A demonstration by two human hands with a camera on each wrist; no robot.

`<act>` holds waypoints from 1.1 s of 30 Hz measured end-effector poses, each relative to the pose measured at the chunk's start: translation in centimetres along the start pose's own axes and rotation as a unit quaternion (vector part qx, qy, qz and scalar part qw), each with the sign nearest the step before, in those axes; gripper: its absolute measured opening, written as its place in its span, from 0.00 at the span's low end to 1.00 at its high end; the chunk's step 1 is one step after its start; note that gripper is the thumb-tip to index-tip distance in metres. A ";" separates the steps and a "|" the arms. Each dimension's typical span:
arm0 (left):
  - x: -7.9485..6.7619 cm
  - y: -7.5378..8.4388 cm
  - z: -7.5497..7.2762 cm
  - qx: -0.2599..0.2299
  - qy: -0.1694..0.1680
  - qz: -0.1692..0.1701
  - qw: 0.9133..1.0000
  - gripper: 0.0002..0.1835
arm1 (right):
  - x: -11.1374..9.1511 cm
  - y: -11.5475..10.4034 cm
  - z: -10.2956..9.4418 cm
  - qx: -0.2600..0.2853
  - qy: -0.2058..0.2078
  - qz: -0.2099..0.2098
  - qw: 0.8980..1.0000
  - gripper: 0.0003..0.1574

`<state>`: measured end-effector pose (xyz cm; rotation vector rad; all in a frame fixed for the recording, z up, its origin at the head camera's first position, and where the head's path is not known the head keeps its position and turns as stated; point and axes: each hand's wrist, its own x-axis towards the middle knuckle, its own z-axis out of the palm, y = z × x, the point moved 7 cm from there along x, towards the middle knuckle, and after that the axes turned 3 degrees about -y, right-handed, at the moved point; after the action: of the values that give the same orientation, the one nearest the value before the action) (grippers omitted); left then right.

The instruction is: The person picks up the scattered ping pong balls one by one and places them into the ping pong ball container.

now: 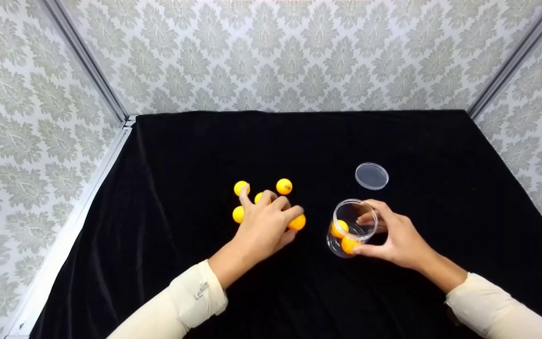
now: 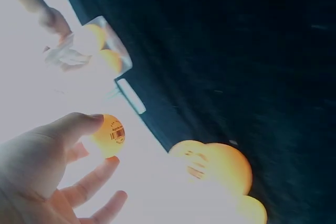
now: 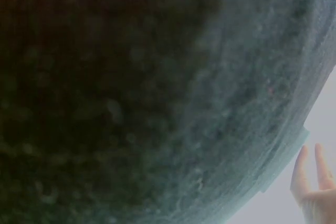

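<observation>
The head view looks forward and down from behind the left hand and right hand, far enough back for both. The left wrist view sits close beside its own grip, tilted, facing past the held ball toward the cup; the head view shares these. The right wrist view faces a dark, blurred surface, very near.
</observation>
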<state>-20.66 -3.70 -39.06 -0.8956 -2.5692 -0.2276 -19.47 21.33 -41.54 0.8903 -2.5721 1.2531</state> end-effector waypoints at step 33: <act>4.6 5.8 -1.5 -0.114 0.033 -0.026 0.993 0.19 | -0.7 4.0 0.7 0.002 0.007 0.012 1.000 0.58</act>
<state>-19.79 3.01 -35.57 -0.8838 -2.5422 -0.5658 -21.07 23.02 -44.90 0.8510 -2.5775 1.2680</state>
